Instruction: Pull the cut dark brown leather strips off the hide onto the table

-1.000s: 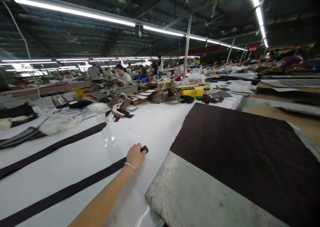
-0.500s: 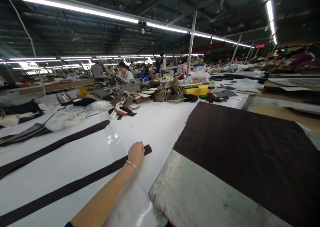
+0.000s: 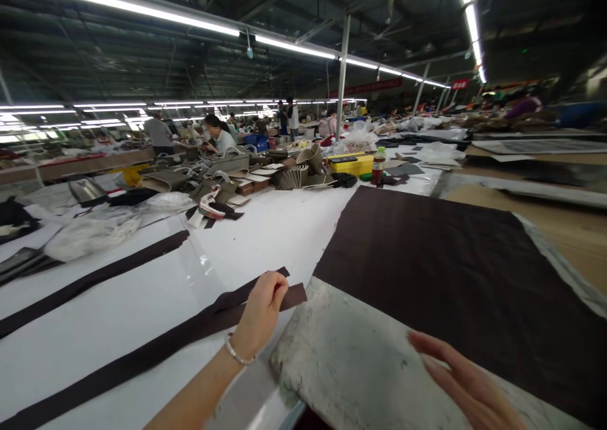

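Head view: my left hand (image 3: 260,313) is closed on the near end of the dark strip (image 3: 142,354), thumb and fingers pinching it so that a short tip sticks out past my fingertips toward the grey board (image 3: 351,360). From the pinch the strip runs back along the white table (image 3: 118,297) to the lower left, beside my forearm. Right at my fingers a second dark edge shows just behind the held end; I cannot tell whether that is a fold or another layer. A bracelet (image 3: 234,354) sits on that wrist. My right hand (image 3: 467,386) holds nothing: its fingers are stretched out flat and loose above the grey board, at the near edge of the large dark sheet (image 3: 427,272), well apart from the strip. A second strip (image 3: 95,278) lies farther left on the table, apart from both hands.
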A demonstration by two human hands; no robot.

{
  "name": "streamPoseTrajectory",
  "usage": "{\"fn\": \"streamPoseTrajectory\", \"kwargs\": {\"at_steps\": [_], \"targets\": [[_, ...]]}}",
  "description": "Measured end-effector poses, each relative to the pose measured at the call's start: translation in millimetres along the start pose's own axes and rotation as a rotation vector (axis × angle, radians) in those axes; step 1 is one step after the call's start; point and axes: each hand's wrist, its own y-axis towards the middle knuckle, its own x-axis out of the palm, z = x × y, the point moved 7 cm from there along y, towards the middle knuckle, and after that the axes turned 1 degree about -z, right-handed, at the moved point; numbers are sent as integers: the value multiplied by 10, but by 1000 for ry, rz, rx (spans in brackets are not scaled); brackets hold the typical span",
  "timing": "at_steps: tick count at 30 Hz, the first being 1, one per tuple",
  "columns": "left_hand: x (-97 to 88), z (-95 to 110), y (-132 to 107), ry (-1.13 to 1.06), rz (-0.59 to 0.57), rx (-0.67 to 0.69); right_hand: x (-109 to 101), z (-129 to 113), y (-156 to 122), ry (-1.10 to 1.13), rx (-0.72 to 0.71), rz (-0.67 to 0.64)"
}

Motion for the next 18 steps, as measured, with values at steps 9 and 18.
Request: {"fn": "streamPoseTrajectory", "kwargs": {"at_steps": [9,18], "targets": [[788,744,-329,-468,-462,8,743,-1060,168,667,88,-254],[1088,243,-437,-667,-1027,-288,-393,-113,-152,425,324,-36]]}}
